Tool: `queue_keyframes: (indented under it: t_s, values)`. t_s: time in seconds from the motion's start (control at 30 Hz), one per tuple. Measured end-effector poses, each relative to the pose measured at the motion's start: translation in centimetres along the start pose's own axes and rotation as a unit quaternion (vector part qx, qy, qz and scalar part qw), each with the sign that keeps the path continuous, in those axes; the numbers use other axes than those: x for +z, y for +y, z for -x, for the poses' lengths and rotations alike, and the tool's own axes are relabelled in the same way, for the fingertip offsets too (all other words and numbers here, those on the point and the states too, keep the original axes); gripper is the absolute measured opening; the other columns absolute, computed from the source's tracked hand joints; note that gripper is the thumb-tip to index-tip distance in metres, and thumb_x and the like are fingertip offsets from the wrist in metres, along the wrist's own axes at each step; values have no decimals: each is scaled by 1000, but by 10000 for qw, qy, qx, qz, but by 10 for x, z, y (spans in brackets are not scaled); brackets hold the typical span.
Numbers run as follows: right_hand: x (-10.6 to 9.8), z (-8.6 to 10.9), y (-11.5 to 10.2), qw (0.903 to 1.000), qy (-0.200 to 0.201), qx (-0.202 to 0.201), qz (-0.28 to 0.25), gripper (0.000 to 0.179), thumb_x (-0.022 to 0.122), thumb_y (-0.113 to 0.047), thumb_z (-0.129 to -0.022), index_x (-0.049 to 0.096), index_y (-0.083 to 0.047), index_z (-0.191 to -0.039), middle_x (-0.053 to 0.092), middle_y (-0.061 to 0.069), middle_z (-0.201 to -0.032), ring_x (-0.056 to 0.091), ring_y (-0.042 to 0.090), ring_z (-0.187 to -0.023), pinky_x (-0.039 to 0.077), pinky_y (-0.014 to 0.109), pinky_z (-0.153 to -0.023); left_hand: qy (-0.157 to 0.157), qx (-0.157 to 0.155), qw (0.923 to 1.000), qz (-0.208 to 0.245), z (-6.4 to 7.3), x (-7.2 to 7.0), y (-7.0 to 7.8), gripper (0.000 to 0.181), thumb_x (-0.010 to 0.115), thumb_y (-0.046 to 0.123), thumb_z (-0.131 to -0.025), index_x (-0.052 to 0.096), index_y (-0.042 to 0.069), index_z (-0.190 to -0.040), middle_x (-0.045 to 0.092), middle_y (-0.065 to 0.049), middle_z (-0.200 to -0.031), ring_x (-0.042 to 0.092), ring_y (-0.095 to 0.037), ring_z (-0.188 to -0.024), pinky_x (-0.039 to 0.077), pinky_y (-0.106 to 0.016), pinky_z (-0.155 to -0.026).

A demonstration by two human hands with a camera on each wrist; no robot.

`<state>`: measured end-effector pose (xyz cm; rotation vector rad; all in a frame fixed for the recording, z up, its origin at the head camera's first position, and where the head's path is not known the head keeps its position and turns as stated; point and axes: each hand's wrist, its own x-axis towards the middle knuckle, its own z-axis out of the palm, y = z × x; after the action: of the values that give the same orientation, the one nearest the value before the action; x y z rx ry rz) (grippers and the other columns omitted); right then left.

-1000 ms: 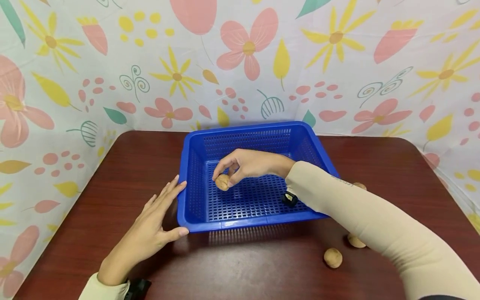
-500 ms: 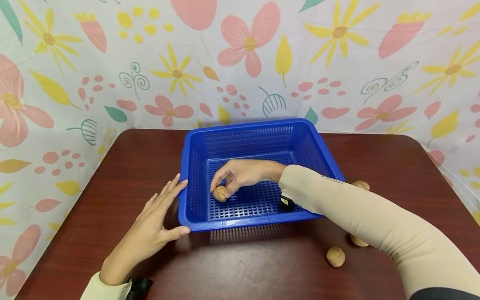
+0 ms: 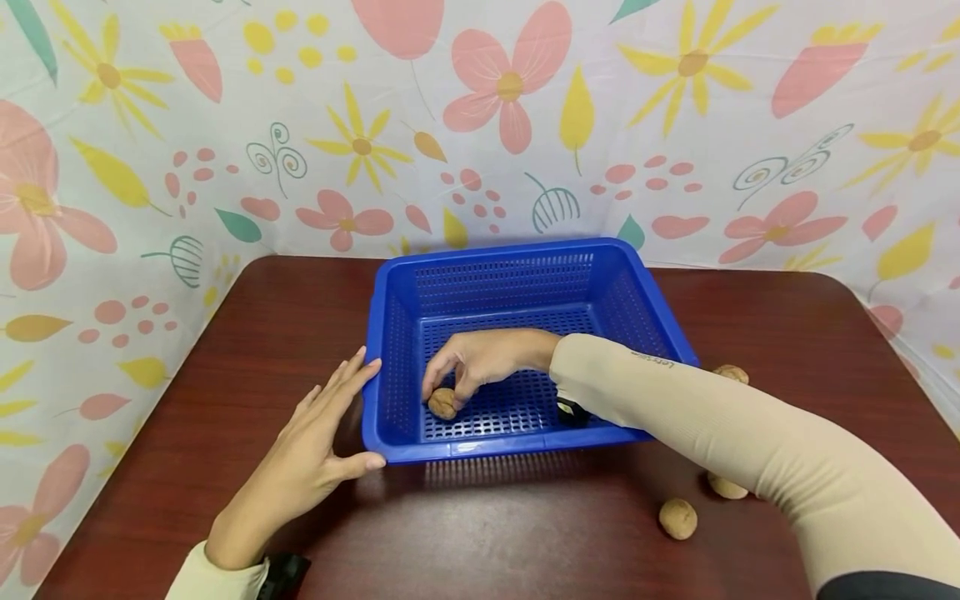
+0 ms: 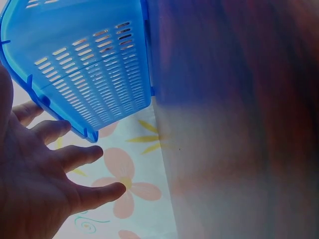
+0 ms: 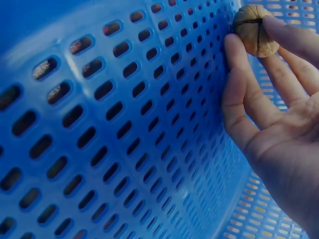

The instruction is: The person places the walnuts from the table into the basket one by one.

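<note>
The blue plastic basket (image 3: 525, 248) sits on the dark red-brown table (image 3: 300, 300), with its long side going left to right and its back edge near the flowery cloth (image 3: 420, 125). Its top is wide open, and the holey floor spreads out behind and to the right of the right hand (image 3: 487, 360). That hand is down inside and pinches a walnut (image 3: 442, 404) between thumb and fingers, low in the basket's front left part; I can't tell if it touches the floor. The walnut looks almost round, so I can't see a long way to it, but a dark crack runs across its shell. The left hand (image 3: 307, 454) has its fingers straight and spread at the left rim, with the thumb by the front corner. Three more walnuts (image 3: 678, 519) lie on the table, past the basket's right end, near the cream sleeve (image 3: 675, 392)
</note>
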<state>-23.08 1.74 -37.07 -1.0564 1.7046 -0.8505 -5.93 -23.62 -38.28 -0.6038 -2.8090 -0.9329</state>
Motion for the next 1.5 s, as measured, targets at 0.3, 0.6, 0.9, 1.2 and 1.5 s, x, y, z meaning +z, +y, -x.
queue_keyframes:
  t_s: [0.3, 0.6, 0.9, 1.2, 1.5]
  values:
    - [2, -1, -4, 9999, -113, 67, 69, 44, 71, 7, -87, 71, -1, -130, 70, 10, -138, 69, 8, -79, 56, 22, -79, -49, -66, 10000, -18, 1, 1, -3, 98, 61, 79, -87, 30, 30, -166, 25, -9, -175, 30, -52, -155, 25, -84, -109]
    - [-10, 22, -15, 9987, 48, 209, 459, 47, 70, 1, -89, 68, -5, -136, 71, 12, -136, 77, 20, -96, 61, 36, -87, -120, -107, 9999, -10, 1, 0, -2, 98, 69, 72, -87, 28, 31, -167, 23, -9, -175, 29, -52, -155, 23, -85, -109]
    - [-26, 102, -34, 9899, 1097, -12, 895, 43, 72, -5, -96, 68, -11, -139, 64, 9, -147, 72, 22, -114, 61, 33, -91, -96, -95, 9999, -26, 2, 0, 0, 98, 74, 66, -87, 29, 30, -166, 24, -9, -175, 30, -54, -154, 23, -85, -109]
    - [-15, 206, -36, 9563, 2647, 94, 1235, 43, 75, -12, -98, 69, -28, -137, 70, -5, -136, 73, 15, -109, 61, 30, -82, -116, -144, 9998, 14, 2, 0, -2, 99, 78, 61, -86, 27, 32, -167, 22, -8, -176, 28, -53, -155, 22, -85, -109]
    - [25, 289, -11, 9093, 3932, 358, 1314, 47, 71, -2, -98, 66, -17, -142, 74, 1, -131, 74, 12, -106, 62, 28, -75, -133, -161, 9997, 90, 2, 0, -1, 98, 76, 63, -87, 27, 32, -167, 22, -7, -176, 26, -49, -157, 21, -85, -109]
